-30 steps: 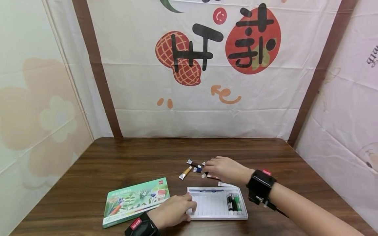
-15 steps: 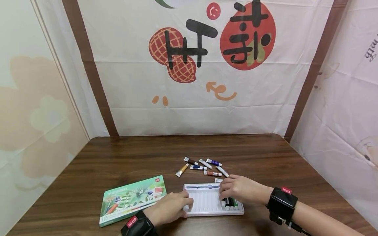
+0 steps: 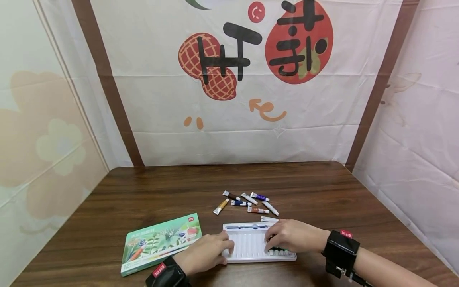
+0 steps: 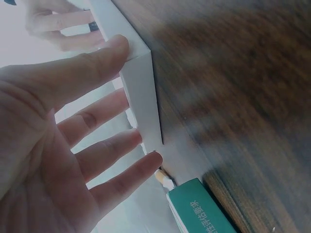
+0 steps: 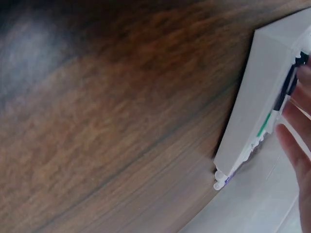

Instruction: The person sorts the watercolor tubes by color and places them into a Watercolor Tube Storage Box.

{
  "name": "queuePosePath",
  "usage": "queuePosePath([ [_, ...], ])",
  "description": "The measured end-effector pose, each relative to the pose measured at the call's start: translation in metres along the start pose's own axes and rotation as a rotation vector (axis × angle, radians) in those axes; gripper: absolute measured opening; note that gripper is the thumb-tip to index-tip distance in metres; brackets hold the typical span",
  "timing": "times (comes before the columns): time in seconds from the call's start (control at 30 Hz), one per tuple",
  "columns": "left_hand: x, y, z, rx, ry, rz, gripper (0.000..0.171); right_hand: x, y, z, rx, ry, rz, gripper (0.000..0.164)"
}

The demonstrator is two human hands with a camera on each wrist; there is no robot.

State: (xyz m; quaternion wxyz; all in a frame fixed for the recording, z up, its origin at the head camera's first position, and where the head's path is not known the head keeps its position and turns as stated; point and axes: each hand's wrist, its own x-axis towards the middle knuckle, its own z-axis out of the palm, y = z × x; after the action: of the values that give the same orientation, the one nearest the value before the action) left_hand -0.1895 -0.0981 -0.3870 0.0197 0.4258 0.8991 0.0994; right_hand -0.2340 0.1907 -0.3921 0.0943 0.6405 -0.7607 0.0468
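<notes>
My left hand (image 3: 209,248) rests at the left end of a white ridged plastic tray (image 3: 247,243). In the left wrist view its thumb touches the tray's outer wall and the other fingers are spread along the side. My right hand (image 3: 292,235) is over the tray's right part, its fingertips pinching a dark paint tube (image 5: 287,87) low in the slots. More tubes lie beside it there, mostly covered by the hand; one green tube (image 5: 264,125) shows in the right wrist view. A thin paintbrush (image 3: 247,227) lies in the tray's far groove.
Behind the tray several paint tubes lie loose, among them a yellow one (image 3: 220,207), a reddish-brown one (image 3: 258,210) and a purple one (image 3: 259,197). One white tube (image 3: 269,219) lies against the tray's far edge. A green paint box (image 3: 161,241) lies left of the tray.
My right hand has come back from the loose tubes to the tray's right part with a tube, then lowered its fingers at the slots. The left hand has stayed at the tray's left end.
</notes>
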Motion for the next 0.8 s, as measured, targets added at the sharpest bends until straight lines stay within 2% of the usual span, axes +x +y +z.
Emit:
queuePosePath([
  [0.1,0.0008,0.0007,-0.0002,0.001,0.001,0.004,0.017,-0.0018,-0.0001,-0.0013,0.072,0.004,0.029,0.016],
  [0.2,0.0011,0.0005,0.0001,0.007,0.002,0.005,0.017,-0.0023,-0.0006,-0.002,0.117,0.006,0.057,0.016],
  [0.57,0.0015,-0.0007,-0.0009,0.004,0.008,0.022,0.017,0.0037,-0.003,-0.0034,0.156,-0.015,0.054,0.018],
  [0.8,0.0024,-0.0005,-0.0002,0.001,0.019,0.032,0.018,0.0046,-0.0071,-0.0019,0.086,-0.044,0.043,0.018],
])
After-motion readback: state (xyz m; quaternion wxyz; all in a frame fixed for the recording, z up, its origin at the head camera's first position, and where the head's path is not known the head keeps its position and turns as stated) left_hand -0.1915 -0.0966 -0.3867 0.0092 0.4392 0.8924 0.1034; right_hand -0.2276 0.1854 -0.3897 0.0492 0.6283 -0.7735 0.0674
